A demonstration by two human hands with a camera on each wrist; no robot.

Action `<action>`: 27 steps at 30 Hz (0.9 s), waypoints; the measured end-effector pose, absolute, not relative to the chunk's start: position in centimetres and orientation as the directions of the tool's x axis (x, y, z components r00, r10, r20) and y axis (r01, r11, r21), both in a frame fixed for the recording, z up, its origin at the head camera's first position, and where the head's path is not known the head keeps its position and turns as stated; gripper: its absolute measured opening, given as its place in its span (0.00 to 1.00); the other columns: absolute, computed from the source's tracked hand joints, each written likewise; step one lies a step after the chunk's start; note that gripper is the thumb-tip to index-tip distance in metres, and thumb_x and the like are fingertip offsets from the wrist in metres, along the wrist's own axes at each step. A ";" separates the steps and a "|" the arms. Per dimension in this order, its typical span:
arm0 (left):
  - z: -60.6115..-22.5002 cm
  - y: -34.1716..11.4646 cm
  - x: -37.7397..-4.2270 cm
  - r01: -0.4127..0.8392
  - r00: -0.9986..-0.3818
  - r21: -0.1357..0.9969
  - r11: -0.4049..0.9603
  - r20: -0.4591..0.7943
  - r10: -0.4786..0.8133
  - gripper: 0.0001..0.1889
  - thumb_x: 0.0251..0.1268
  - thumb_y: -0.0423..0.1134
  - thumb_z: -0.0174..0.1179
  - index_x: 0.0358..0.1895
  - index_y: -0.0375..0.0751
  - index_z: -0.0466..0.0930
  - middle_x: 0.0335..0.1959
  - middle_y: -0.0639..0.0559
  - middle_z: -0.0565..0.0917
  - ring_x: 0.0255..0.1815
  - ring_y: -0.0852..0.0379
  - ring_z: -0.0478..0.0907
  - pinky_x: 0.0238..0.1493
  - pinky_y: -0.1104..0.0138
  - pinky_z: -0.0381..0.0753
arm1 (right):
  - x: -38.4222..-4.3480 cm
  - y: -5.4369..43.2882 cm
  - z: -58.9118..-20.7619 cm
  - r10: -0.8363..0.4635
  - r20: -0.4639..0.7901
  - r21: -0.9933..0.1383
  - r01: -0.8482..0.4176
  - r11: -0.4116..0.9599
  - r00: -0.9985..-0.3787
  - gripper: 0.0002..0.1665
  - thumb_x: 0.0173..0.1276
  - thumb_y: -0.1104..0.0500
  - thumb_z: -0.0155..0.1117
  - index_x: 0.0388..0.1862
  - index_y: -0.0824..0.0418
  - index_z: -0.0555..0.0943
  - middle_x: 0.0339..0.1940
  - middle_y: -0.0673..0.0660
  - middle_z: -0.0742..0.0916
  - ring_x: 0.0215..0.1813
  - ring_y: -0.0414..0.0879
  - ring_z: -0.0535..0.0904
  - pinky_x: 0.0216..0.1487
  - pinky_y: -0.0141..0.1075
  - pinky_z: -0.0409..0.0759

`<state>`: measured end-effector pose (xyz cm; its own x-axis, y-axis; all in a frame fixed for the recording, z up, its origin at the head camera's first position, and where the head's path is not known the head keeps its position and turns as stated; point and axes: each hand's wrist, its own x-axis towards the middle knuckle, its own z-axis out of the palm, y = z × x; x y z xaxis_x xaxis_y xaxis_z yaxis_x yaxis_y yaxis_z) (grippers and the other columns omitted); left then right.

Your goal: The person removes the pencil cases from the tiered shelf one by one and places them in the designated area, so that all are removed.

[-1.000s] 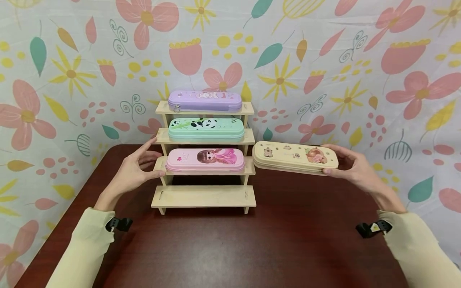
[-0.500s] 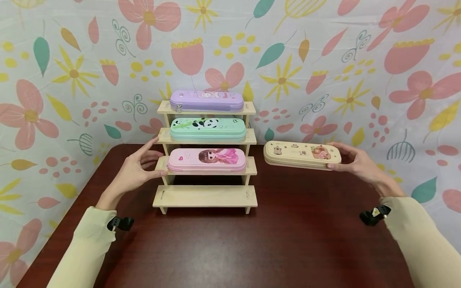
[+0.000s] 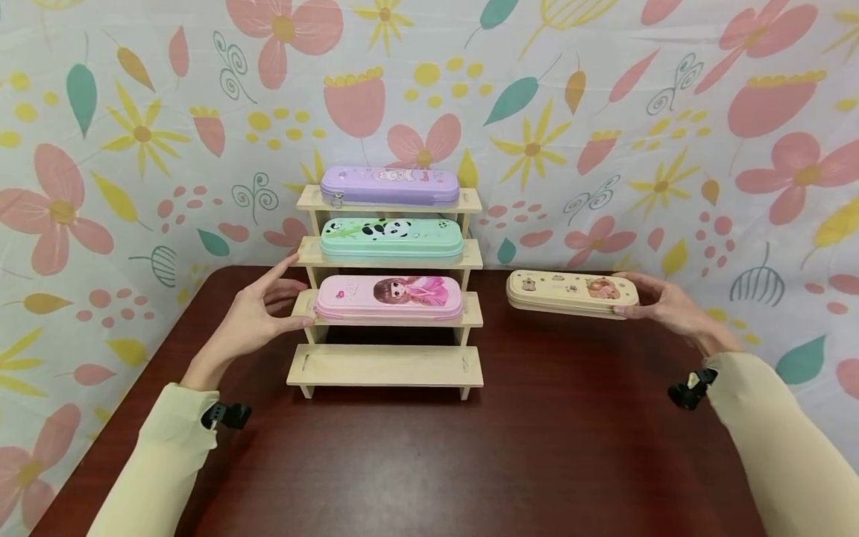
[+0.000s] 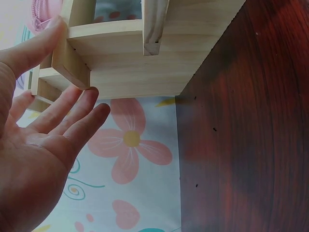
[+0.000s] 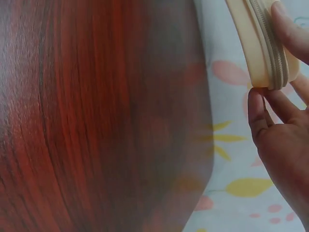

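Observation:
A stepped wooden display rack (image 3: 384, 365) stands on the table. My left hand (image 3: 251, 309) holds its left side, thumb at the pink tier's end and index fingertip at the tier above; in the left wrist view the other fingers (image 4: 72, 116) reach the board's far side. On the rack sit a purple pencil case (image 3: 389, 186), a mint panda pencil case (image 3: 392, 240) and a pink pencil case (image 3: 389, 298) with a doll picture. Right of the rack, my right hand (image 3: 671, 309) pinches a cream pencil case (image 3: 570, 293) by its right end, zipper side forward.
The rack's lowest step (image 3: 385, 367) is bare wood. A dark red-brown table (image 3: 429, 462) lies under everything, its back edge against a floral cloth (image 3: 590, 149). Black wrist straps (image 3: 227, 416) are on both sleeves.
My right hand has carried the cream pencil case to the right, widening its gap from the rack. My left hand stays at the rack's left side. The head view has shifted slightly.

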<state>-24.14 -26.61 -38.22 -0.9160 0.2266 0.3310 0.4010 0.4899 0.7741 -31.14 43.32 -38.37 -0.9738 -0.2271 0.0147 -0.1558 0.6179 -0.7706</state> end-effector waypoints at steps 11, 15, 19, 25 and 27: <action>-38.0 -26.6 -24.2 0.395 -0.919 0.772 0.498 0.326 0.223 0.56 0.58 0.34 0.81 0.86 0.61 0.56 0.60 0.39 0.83 0.64 0.42 0.80 0.67 0.44 0.76 | -33.3 44.4 -40.0 -0.226 -0.078 -0.690 -0.111 0.716 -0.971 0.48 0.71 0.51 0.77 0.82 0.63 0.64 0.67 0.69 0.80 0.52 0.41 0.80 0.48 0.27 0.78; -38.0 -26.6 -24.1 0.393 -0.920 0.772 0.499 0.324 0.223 0.56 0.58 0.34 0.81 0.86 0.61 0.56 0.60 0.39 0.83 0.64 0.42 0.80 0.67 0.44 0.76 | -33.7 44.8 -40.6 -0.266 -0.065 -0.656 -0.160 0.738 -0.962 0.47 0.71 0.52 0.77 0.81 0.65 0.65 0.68 0.69 0.79 0.54 0.43 0.77 0.48 0.27 0.75; -38.1 -26.6 -24.1 0.390 -0.920 0.777 0.493 0.318 0.227 0.56 0.58 0.34 0.81 0.86 0.61 0.56 0.61 0.39 0.83 0.64 0.42 0.80 0.67 0.43 0.76 | -33.8 45.1 -41.2 -0.316 -0.031 -0.694 -0.207 0.689 -0.948 0.44 0.70 0.60 0.77 0.79 0.68 0.67 0.65 0.68 0.80 0.52 0.40 0.78 0.46 0.27 0.78; -38.1 -26.6 -24.2 0.387 -0.922 0.777 0.496 0.317 0.223 0.55 0.58 0.35 0.81 0.86 0.61 0.56 0.61 0.40 0.83 0.64 0.42 0.80 0.67 0.45 0.76 | -34.3 45.1 -41.8 -0.357 -0.042 -0.760 -0.202 0.617 -0.933 0.42 0.71 0.67 0.73 0.78 0.72 0.65 0.61 0.70 0.82 0.50 0.39 0.82 0.44 0.31 0.83; -38.1 -26.6 -24.2 0.386 -0.922 0.778 0.496 0.315 0.223 0.56 0.58 0.35 0.81 0.86 0.61 0.56 0.60 0.39 0.83 0.64 0.42 0.80 0.67 0.45 0.77 | -34.4 45.1 -41.9 -0.366 -0.057 -0.748 -0.203 0.632 -0.929 0.42 0.72 0.67 0.73 0.79 0.73 0.64 0.63 0.72 0.81 0.51 0.40 0.82 0.45 0.31 0.82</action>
